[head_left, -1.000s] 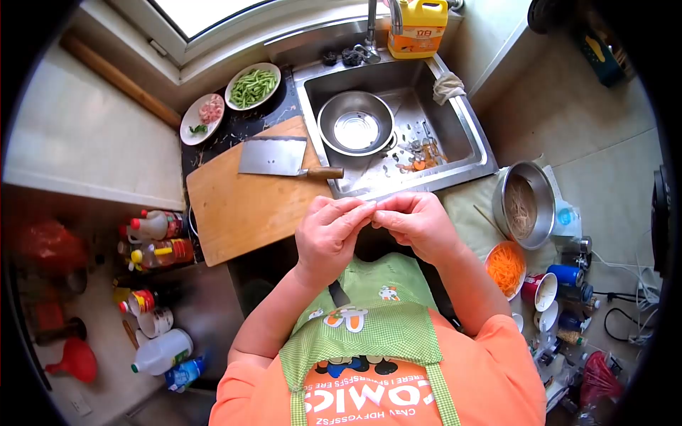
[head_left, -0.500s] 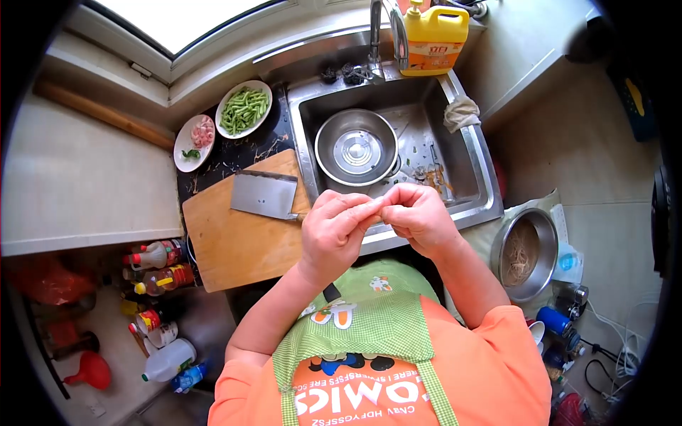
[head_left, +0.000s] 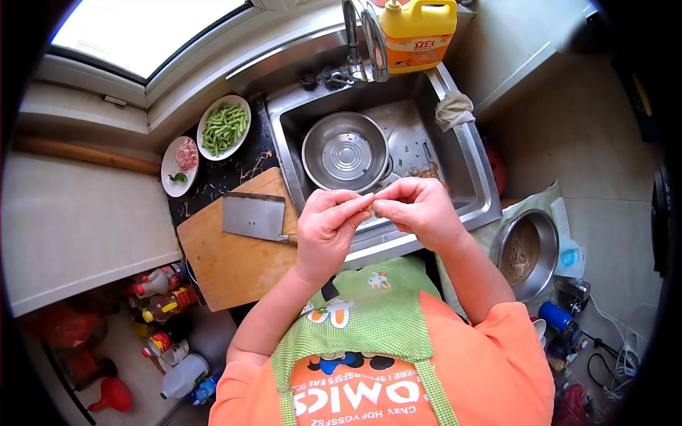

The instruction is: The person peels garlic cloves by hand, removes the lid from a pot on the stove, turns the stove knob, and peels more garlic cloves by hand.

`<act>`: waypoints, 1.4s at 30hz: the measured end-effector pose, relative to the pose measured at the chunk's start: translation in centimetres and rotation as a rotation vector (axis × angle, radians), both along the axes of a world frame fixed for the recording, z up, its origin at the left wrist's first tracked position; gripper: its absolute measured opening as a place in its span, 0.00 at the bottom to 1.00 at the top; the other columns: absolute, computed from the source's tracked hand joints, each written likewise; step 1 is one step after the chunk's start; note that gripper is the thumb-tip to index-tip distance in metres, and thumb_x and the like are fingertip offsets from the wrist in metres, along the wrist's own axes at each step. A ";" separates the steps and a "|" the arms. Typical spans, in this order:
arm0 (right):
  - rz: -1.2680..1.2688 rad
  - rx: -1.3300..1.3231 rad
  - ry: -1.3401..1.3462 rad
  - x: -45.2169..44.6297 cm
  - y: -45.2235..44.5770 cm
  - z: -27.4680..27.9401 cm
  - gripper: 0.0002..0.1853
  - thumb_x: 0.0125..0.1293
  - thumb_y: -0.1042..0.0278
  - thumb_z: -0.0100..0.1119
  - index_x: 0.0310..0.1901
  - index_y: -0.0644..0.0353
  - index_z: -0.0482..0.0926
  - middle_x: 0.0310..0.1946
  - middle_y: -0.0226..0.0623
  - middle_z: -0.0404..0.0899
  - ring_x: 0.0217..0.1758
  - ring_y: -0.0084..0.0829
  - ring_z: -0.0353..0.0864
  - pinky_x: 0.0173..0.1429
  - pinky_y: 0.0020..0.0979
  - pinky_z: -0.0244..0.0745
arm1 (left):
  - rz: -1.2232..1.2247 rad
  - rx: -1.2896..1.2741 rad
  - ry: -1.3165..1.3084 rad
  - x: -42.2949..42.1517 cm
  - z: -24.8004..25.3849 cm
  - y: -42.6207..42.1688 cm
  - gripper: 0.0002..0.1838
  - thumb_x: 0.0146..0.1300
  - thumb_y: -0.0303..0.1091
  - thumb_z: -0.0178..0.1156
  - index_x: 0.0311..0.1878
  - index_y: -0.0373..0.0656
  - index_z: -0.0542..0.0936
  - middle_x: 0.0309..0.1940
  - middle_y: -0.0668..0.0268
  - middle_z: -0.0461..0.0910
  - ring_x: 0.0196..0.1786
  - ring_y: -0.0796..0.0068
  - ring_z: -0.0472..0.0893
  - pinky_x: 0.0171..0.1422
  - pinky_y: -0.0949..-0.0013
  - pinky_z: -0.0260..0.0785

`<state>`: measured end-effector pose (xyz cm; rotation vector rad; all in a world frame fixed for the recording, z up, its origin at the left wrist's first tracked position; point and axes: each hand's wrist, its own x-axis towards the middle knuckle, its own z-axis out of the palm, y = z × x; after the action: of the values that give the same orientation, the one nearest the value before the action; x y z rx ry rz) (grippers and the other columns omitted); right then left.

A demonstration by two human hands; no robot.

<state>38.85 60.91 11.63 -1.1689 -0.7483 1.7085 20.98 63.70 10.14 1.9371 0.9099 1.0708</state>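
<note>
The person stands at the rectangular stainless-steel sink (head_left: 477,167), wearing an orange T-shirt with white lettering and a green checked apron (head_left: 380,330) printed with rabbits. Both bare hands meet over the near edge of the sink, the left hand (head_left: 330,231) and the right hand (head_left: 420,213) joined at the fingertips. On each, thumb and forefinger are pinched together with the other fingers curled in; from here I cannot tell whether something small sits between them. Just beyond the fingertips, inside the sink, is a round stainless-steel basin (head_left: 346,150), with orange scraps (head_left: 428,172) on the sink floor to its right. Left of the sink lies a pale wooden cutting board (head_left: 220,273), and flat on it a broad-bladed steel cleaver (head_left: 253,218). Farther back on that side of the sink, one white plate is heaped with cut green beans (head_left: 224,129), and another beside it carries pink chopped meat (head_left: 187,154). Behind the sink stands a yellow plastic jug (head_left: 419,35), while a greyish cloth (head_left: 455,110) drapes over its right rim. Right of the sink, a deep stainless-steel bowl holds thin pale strands (head_left: 518,259).
</note>
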 end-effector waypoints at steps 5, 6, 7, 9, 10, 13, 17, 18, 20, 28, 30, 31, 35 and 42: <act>0.010 -0.021 0.024 -0.8 0.7 0.6 0.06 0.57 0.72 0.63 0.34 0.65 0.81 0.22 0.27 0.76 0.21 0.12 0.69 0.22 0.16 0.62 | 0.005 0.083 0.034 -0.8 0.4 0.6 0.15 0.48 0.20 0.66 0.42 0.40 0.83 0.33 0.65 0.79 0.36 0.74 0.75 0.37 0.76 0.68; 0.006 -0.018 0.027 -1.1 0.7 0.6 0.06 0.57 0.72 0.63 0.33 0.65 0.81 0.22 0.27 0.76 0.20 0.12 0.69 0.22 0.16 0.62 | 0.000 0.076 0.027 -1.0 0.4 0.7 0.15 0.48 0.20 0.66 0.42 0.40 0.84 0.33 0.65 0.79 0.35 0.74 0.75 0.37 0.76 0.68; 0.002 -0.020 0.027 -1.3 0.7 0.6 0.06 0.57 0.72 0.63 0.33 0.65 0.81 0.22 0.27 0.76 0.20 0.12 0.69 0.22 0.16 0.62 | -0.006 0.068 0.020 -1.1 0.4 0.7 0.15 0.48 0.20 0.66 0.41 0.40 0.84 0.33 0.66 0.79 0.35 0.75 0.75 0.36 0.76 0.68; -0.006 -0.026 0.004 -1.6 0.7 0.7 0.04 0.57 0.73 0.62 0.32 0.65 0.80 0.21 0.26 0.76 0.19 0.12 0.68 0.20 0.15 0.61 | -0.017 0.072 0.014 -1.4 0.3 0.9 0.15 0.48 0.20 0.66 0.41 0.40 0.84 0.32 0.66 0.79 0.34 0.75 0.75 0.36 0.77 0.68; -0.009 -0.029 0.001 -1.7 0.7 0.6 0.04 0.57 0.73 0.62 0.32 0.65 0.80 0.21 0.26 0.76 0.19 0.12 0.68 0.20 0.15 0.61 | -0.022 0.076 0.010 -1.4 0.3 1.0 0.15 0.48 0.20 0.66 0.41 0.40 0.84 0.32 0.66 0.79 0.33 0.75 0.74 0.35 0.77 0.67; -0.037 -0.035 -0.003 -2.2 0.6 0.5 0.04 0.58 0.73 0.61 0.32 0.65 0.79 0.21 0.26 0.75 0.18 0.12 0.68 0.20 0.15 0.60 | -0.011 0.025 -0.039 -1.4 -0.1 0.8 0.14 0.48 0.20 0.66 0.42 0.40 0.84 0.32 0.66 0.78 0.33 0.77 0.74 0.35 0.78 0.67; -0.079 -0.037 -0.080 -2.6 0.4 0.6 0.05 0.58 0.73 0.60 0.33 0.65 0.79 0.21 0.26 0.75 0.18 0.12 0.68 0.19 0.16 0.61 | -0.012 -0.087 -0.114 -1.4 -0.2 0.3 0.13 0.50 0.20 0.66 0.42 0.39 0.83 0.31 0.67 0.77 0.33 0.79 0.74 0.34 0.80 0.65; -0.078 -0.048 -0.085 -2.6 0.4 0.7 0.05 0.59 0.73 0.60 0.34 0.65 0.79 0.21 0.26 0.75 0.18 0.11 0.68 0.19 0.16 0.61 | -0.021 -0.248 -0.200 -1.4 -0.2 0.3 0.13 0.51 0.21 0.65 0.43 0.38 0.83 0.31 0.68 0.77 0.33 0.81 0.73 0.34 0.81 0.65; -0.080 -0.024 -0.062 -2.7 0.4 0.9 0.06 0.59 0.73 0.60 0.34 0.66 0.79 0.21 0.26 0.75 0.18 0.12 0.69 0.19 0.16 0.62 | -0.028 -0.407 -0.286 -1.4 -0.2 0.3 0.13 0.52 0.21 0.65 0.44 0.37 0.82 0.32 0.68 0.76 0.33 0.82 0.73 0.34 0.82 0.65; -0.052 0.103 -0.260 -2.6 0.7 1.3 0.05 0.58 0.73 0.60 0.32 0.66 0.80 0.21 0.25 0.75 0.19 0.12 0.70 0.24 0.16 0.66 | 0.017 -0.245 -0.214 -0.9 -0.2 0.4 0.11 0.56 0.21 0.62 0.43 0.36 0.81 0.35 0.67 0.77 0.35 0.82 0.74 0.37 0.81 0.65; -0.161 0.453 -0.615 -2.9 0.7 0.5 0.03 0.57 0.75 0.59 0.30 0.65 0.80 0.22 0.25 0.75 0.21 0.12 0.71 0.26 0.16 0.68 | 0.011 -0.238 -0.209 -0.8 -0.2 0.2 0.11 0.57 0.22 0.62 0.44 0.36 0.81 0.35 0.67 0.78 0.35 0.82 0.74 0.37 0.81 0.66; -0.158 0.453 -0.614 -3.0 0.6 0.2 0.03 0.57 0.75 0.59 0.30 0.65 0.80 0.22 0.25 0.75 0.21 0.12 0.71 0.26 0.16 0.68 | 0.003 -0.232 -0.203 -0.8 -0.1 0.2 0.11 0.58 0.23 0.61 0.45 0.36 0.80 0.35 0.66 0.78 0.34 0.82 0.75 0.36 0.80 0.67; -0.129 0.263 -0.268 -2.0 0.4 0.2 0.01 0.57 0.77 0.57 0.31 0.64 0.77 0.23 0.26 0.74 0.22 0.11 0.68 0.23 0.15 0.63 | 0.010 -0.933 -0.492 -1.0 1.0 -0.4 0.12 0.61 0.25 0.58 0.48 0.35 0.78 0.32 0.65 0.78 0.31 0.81 0.75 0.34 0.76 0.70; -0.084 0.059 0.260 -2.2 0.3 -0.7 0.04 0.62 0.72 0.54 0.35 0.63 0.75 0.22 0.25 0.72 0.19 0.11 0.63 0.20 0.16 0.57 | -0.049 -1.066 -0.794 -0.7 1.1 -0.4 0.11 0.64 0.25 0.55 0.48 0.35 0.76 0.38 0.64 0.79 0.30 0.83 0.75 0.32 0.77 0.71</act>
<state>36.66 61.22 10.89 -0.9041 -0.5769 1.7147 20.31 63.34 11.21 0.5715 0.7137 0.9051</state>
